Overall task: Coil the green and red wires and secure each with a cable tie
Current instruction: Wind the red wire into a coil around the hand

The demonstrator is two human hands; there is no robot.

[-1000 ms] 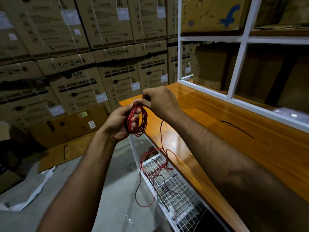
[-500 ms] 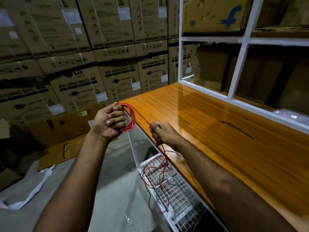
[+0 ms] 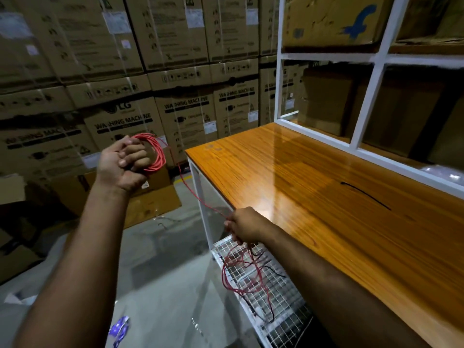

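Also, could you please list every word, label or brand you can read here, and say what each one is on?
"LG": cardboard box behind the left hand.
"WASHING MACHINE": that box and neighbouring stacked boxes.
White stickers on the boxes: too blurred to read.
Blue logo on shelf box: no legible words.

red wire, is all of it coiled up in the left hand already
No, the left hand grips a coil, but the red wire runs on to the right hand.

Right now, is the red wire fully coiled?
No, only partly. The left hand grips a coil; loose wire trails below the right hand.
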